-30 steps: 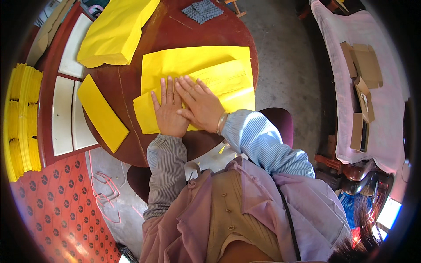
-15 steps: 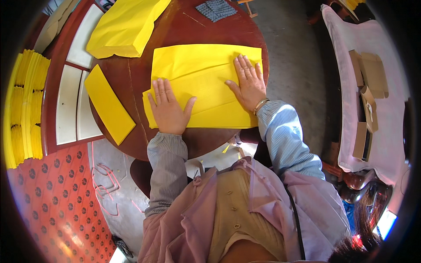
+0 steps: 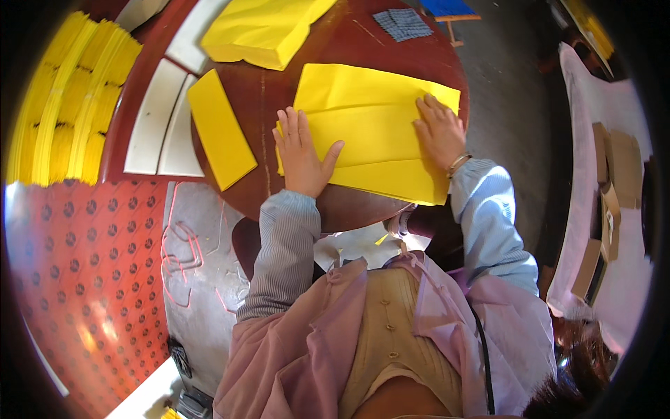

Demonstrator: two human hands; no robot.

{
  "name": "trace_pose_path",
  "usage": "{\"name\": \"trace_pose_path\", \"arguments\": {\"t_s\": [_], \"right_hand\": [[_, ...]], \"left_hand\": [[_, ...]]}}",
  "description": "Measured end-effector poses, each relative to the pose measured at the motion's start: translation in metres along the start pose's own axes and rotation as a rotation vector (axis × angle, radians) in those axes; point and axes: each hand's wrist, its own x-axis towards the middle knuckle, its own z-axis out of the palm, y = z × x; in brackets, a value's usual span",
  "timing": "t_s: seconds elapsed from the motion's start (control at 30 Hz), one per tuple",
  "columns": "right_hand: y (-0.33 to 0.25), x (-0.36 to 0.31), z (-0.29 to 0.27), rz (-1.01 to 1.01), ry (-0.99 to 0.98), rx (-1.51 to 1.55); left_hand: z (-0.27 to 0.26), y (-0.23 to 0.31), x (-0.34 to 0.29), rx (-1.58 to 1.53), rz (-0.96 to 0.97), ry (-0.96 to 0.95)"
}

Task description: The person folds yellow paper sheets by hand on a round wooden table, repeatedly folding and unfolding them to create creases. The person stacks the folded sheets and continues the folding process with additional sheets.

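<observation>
A folded yellow sheet (image 3: 370, 119), paper or thin cloth, lies on the round dark-red table (image 3: 342, 216) in front of me, with creases running across it. My left hand (image 3: 304, 153) rests on its left edge, fingers straight and the thumb spread away. Toward the right edge, my right hand (image 3: 441, 133) lies on the sheet with its fingers slightly bent and the thumb apart. Neither hand grips anything that I can see. To the left is a narrow folded yellow strip (image 3: 222, 129), apart from the sheet.
At the back of the table sit a bulky yellow bundle (image 3: 269, 31) and a grey checked cloth (image 3: 403, 24). Tall stacks of yellow folded pieces (image 3: 70, 98) stand at far left. Open cardboard boxes (image 3: 621, 167) lie on a pink-covered surface (image 3: 583, 112) at right.
My view has shifted, so the table appears farther right. The sheet now lies slightly turned, its right end nearer me. My right hand's fingers, flat before, are a little more bent.
</observation>
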Motion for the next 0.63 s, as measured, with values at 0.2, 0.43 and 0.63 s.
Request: {"name": "trace_pose_path", "arguments": {"t_s": [0.2, 0.43, 0.63], "right_hand": [[0.045, 0.051, -0.021, -0.104, -0.090, 0.289], [0.055, 0.096, -0.041, -0.235, -0.411, 0.443], [0.036, 0.099, -0.121, -0.073, -0.812, 0.744]], "left_hand": [[-0.027, 0.045, -0.064, -1.138, -0.494, 0.005], [0.007, 0.070, -0.077, -2.202, -0.804, -0.333], [0.011, 0.103, -0.060, -2.475, -1.099, -0.558]]}}
